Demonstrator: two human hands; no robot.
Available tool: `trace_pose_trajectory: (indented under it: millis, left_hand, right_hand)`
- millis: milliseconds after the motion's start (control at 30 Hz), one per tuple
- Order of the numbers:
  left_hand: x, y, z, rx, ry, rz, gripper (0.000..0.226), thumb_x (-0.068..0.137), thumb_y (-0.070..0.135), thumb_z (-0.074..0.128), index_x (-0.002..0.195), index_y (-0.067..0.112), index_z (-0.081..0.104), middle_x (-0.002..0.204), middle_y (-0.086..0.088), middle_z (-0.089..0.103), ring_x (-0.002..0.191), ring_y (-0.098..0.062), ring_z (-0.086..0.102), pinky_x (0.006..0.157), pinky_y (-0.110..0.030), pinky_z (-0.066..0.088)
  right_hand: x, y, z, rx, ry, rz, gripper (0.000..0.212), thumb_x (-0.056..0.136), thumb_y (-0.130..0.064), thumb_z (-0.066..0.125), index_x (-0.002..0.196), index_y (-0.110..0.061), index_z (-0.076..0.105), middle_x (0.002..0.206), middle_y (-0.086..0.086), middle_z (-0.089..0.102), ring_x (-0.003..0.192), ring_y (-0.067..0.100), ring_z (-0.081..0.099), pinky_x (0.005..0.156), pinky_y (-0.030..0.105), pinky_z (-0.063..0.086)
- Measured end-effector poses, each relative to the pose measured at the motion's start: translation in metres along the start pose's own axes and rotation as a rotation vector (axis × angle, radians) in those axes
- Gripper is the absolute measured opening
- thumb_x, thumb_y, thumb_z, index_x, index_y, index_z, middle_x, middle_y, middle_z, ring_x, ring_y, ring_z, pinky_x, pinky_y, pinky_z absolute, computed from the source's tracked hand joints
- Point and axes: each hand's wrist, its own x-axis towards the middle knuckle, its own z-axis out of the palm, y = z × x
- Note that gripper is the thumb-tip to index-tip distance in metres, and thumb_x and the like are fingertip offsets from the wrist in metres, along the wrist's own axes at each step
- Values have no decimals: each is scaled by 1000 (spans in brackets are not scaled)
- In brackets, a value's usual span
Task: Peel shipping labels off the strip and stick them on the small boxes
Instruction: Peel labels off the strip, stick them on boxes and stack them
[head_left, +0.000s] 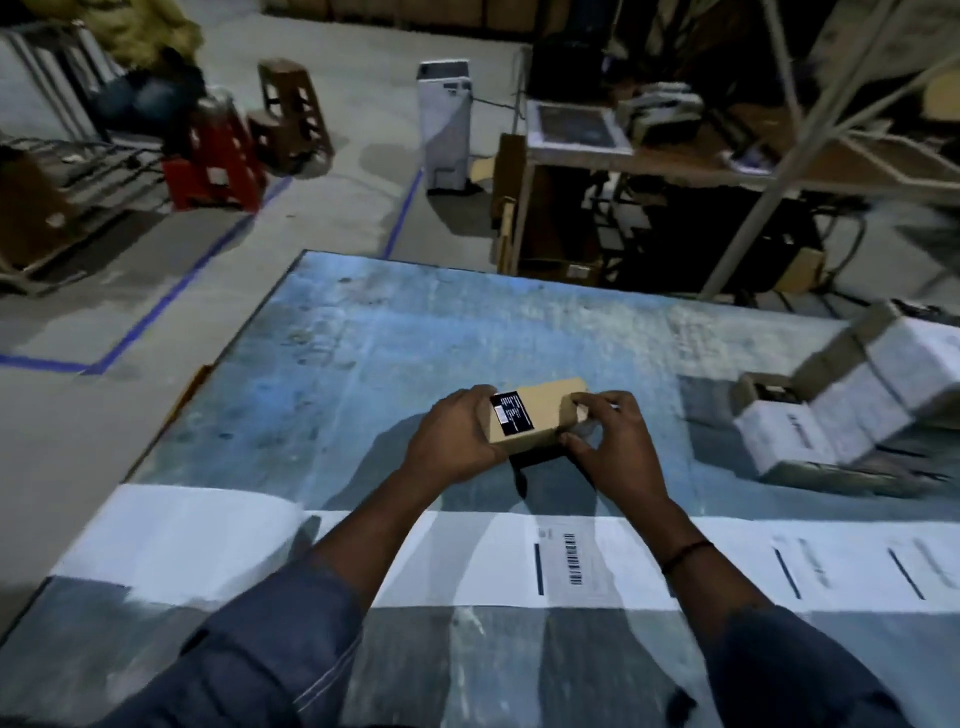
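left hand (457, 441): grips small box (540, 415) end, steadying it | right hand (613, 436): pinches opposite end | label strip (519, 561): near, within reach

- A worn blue table (363, 322) is carrying everything.
- A white label strip (208, 540) is lying flat across its near part, left to right.
- Labelled boxes (841, 410) are sitting clustered at its right edge.
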Motion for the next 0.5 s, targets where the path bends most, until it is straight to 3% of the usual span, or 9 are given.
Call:
trace_pose_trajectory:
  millis: [100, 233, 433, 500]
  left_hand:
    - [11, 20, 25, -33, -55, 45, 87, 72, 22, 89, 149, 16, 52, 146, -9, 56, 135, -25, 52, 108, -29, 42]
    - [23, 31, 52, -34, -86, 62, 88, 72, 19, 88, 151, 16, 49, 148, -8, 53, 135, -25, 52, 106, -28, 42]
    - [29, 24, 66, -117, -63, 21, 109, 68, 20, 91, 161, 18, 33, 159, -7, 44, 141, -24, 49, 113, -42, 46]
    - [26, 15, 68, -141, -36, -4, 113, 68, 23, 94, 162, 18, 31, 160, -6, 44, 142, -23, 48, 116, -39, 43]
  right_hand:
    - [-11, 24, -15, -17, 51, 71, 49, 74, -20, 90, 119, -25, 70, 124, 7, 54, 109, 29, 62, 91, 43, 55]
    - [-17, 47, -27, -42, 88, 116, 46, 73, -18, 90, 115, -22, 72, 123, 9, 56, 109, 29, 61, 93, 39, 53]
    - [-14, 53, -32, -117, 72, 77, 41, 77, -18, 85, 114, -22, 69, 122, 12, 54, 111, 36, 58, 93, 44, 51]
    - [-13, 51, -29, -194, 90, 58, 43, 77, -22, 82, 117, -18, 69, 125, 14, 54, 114, 40, 53, 94, 49, 49]
